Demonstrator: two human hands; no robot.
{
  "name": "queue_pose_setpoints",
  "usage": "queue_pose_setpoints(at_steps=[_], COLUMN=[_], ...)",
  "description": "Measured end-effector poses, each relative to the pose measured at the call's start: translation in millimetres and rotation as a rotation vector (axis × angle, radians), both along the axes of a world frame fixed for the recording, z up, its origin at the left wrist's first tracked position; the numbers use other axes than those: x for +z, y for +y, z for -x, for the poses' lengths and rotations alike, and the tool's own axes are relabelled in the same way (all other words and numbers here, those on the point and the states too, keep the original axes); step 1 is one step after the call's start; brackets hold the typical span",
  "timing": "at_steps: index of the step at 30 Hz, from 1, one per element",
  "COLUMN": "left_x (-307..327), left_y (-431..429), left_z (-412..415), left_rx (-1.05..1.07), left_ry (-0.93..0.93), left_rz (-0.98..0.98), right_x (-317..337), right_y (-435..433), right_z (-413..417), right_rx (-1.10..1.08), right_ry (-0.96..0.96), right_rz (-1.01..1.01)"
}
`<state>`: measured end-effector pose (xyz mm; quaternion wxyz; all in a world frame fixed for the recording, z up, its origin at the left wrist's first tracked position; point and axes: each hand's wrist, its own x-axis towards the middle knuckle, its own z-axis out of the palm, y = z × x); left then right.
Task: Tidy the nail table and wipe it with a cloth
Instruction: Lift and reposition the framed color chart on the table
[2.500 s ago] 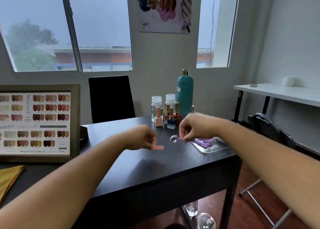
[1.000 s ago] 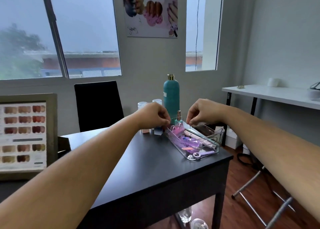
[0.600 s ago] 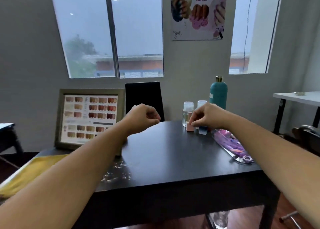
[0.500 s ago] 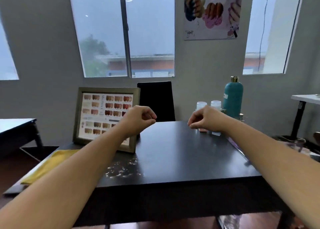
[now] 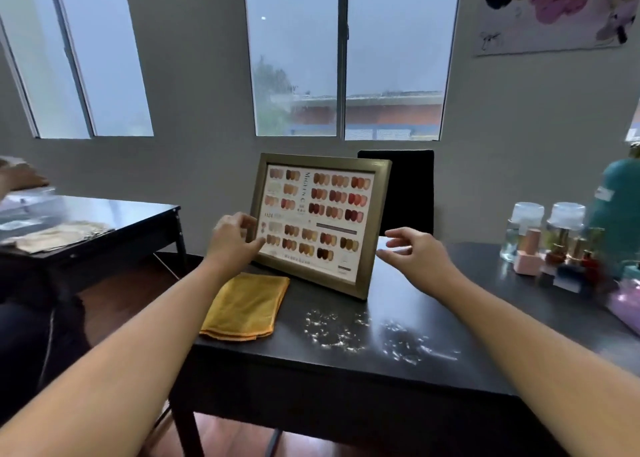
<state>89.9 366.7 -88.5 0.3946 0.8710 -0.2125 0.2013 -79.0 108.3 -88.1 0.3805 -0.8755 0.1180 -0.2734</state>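
Black table [image 5: 433, 321]: yellow cloth [image 5: 246, 306] below left hand [image 5: 230, 243].

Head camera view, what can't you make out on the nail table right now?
- Teal bottle: cut off by the right edge and blurred.
- Polish bottles: motion blur hides labels and exact count.
- Color chart frame: small print unreadable; left hand covers its left edge, so contact is unclear.
- White specks: too small to identify.
- Yellow cloth: underside hidden.
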Motion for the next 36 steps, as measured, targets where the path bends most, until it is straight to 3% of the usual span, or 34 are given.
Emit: queue_pose_setpoints(at_steps=[4,8,11,15,36], left_x=[-11,-21,-25,-29,-35], left_y=[6,5,2,-2,8], left_z=[-37,-64,-76,-87,-65], left_rx=[0.089,-0.033,-0.138,-0.117,-0.068], left_ry=[0.234,0.478,0.561,0.508,0.301], left_rz=[0.033,0.099,0.175,0.194,-0.006], right_x=[-18,-30,-34,-37,-18], right_y=[6,8,10,10,-32], right_z=[-18,-30,-35,-37,-62], right_rx=[0.057,0.114,0.139,0.178,0.076], right_ry=[-0.02,-0.077,-0.127,-0.157,-0.027], right_rz=[-0.141,-0.235,-0.293,-0.365,-0.317])
